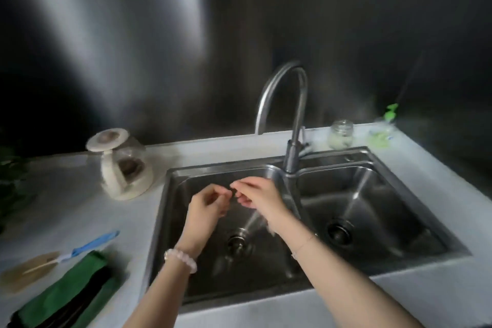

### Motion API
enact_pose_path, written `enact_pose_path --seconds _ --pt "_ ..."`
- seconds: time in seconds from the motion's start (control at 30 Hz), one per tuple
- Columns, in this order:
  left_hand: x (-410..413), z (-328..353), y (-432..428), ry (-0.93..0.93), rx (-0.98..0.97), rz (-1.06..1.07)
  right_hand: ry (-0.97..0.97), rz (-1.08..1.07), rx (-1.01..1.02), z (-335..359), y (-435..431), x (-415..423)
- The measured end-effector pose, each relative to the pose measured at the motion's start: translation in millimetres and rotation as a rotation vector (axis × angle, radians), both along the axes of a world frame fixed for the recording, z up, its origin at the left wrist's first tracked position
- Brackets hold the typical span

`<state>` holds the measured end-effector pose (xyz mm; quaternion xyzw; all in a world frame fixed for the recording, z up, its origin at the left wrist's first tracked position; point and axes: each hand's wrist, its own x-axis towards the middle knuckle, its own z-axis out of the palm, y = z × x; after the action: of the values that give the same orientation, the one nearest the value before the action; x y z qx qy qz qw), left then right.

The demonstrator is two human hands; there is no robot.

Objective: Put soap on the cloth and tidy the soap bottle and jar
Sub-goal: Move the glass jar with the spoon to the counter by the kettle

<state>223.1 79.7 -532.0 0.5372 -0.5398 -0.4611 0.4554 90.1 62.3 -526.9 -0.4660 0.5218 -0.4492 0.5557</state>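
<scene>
Both forearms over steel sink [415,210], left hand [206,206] and right hand [257,196] grips loosely curled, empty.

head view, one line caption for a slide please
Both hands, left hand and right hand, meet fingertip to fingertip over the left basin of a steel double sink.

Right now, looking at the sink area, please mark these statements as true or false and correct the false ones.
1. Both hands, left and right, are above the left basin of the double steel sink. True.
2. The small glass jar stands inside the right basin. False: it stands on the white counter behind the sink.
3. The green pump soap bottle is at the far right corner of the counter. True.
4. The folded green cloth lies in the sink. False: it lies on the counter, left of the sink.
</scene>
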Motion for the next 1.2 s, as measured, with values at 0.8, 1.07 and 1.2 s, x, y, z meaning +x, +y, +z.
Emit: enact_pose_path --seconds 0.8,1.07,1.2 --pt "-388 -77 -266 0.199 0.309 0.087 0.141 -0.306 0.043 -84 -231 -421" --pt "-406 -124 -306 0.005 0.243 -0.07 0.157 -0.165 0.036 -132 -281 -417" --pt "-415 -132 -313 -0.006 0.127 -0.104 0.099 -0.131 -0.005 -140 -289 -416"
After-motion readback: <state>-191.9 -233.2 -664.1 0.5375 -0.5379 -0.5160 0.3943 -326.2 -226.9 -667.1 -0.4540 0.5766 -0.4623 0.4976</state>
